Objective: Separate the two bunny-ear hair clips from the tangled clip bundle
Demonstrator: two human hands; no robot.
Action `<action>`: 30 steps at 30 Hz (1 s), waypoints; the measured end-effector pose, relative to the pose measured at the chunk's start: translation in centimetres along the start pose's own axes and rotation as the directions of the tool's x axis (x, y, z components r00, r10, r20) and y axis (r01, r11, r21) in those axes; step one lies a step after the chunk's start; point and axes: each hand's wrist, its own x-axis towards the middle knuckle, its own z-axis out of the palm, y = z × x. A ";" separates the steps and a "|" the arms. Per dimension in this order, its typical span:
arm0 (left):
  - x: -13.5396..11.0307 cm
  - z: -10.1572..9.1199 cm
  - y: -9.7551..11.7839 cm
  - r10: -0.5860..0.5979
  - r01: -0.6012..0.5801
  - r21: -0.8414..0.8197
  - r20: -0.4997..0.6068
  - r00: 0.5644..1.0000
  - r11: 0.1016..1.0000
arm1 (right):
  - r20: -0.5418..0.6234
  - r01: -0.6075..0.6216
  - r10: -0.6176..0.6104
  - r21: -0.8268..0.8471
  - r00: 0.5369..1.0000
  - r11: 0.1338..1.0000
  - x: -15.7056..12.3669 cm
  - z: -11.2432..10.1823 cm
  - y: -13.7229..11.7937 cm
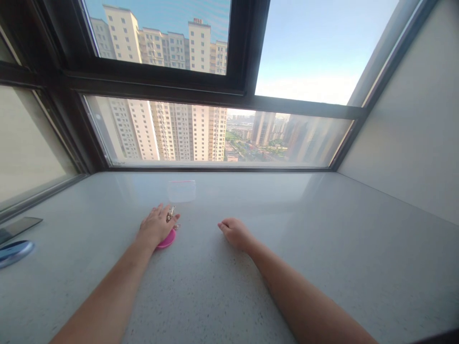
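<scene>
My left hand [156, 226] lies palm down on the pale speckled sill [201, 282], its fingers stretched forward. Beneath its palm a round pink object [167, 240] is partly covered; only its near right edge shows. A small cluster of metal pieces, like keys [170, 213], sits at the gap between thumb and index finger. Whether the hand grips them is unclear. To the right, my right hand [234, 233] rests closed on the sill, thumb pressed against the curled fingers. Anything inside it is hidden.
Beyond my left hand lies a clear zip bag [182, 191] with a pink-red top line. At the far left are a dark flat panel [20, 228] and a blue rounded object [16, 252]. Dark window frames [222, 168] edge the sill; a white wall [405, 134] stands right.
</scene>
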 end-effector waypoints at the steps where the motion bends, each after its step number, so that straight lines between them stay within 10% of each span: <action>1: 0.1 0.2 -0.1 -0.005 0.005 0.001 0.028 1.000 1.000 | 0.003 0.001 -0.001 -0.001 1.000 1.000 0.0 0.0 0.0; 30: -1.3 0.2 2.1 0.266 -0.262 -0.051 0.088 0.960 0.964 | 0.002 0.020 -0.020 0.004 1.000 1.000 0.0 -0.1 -0.2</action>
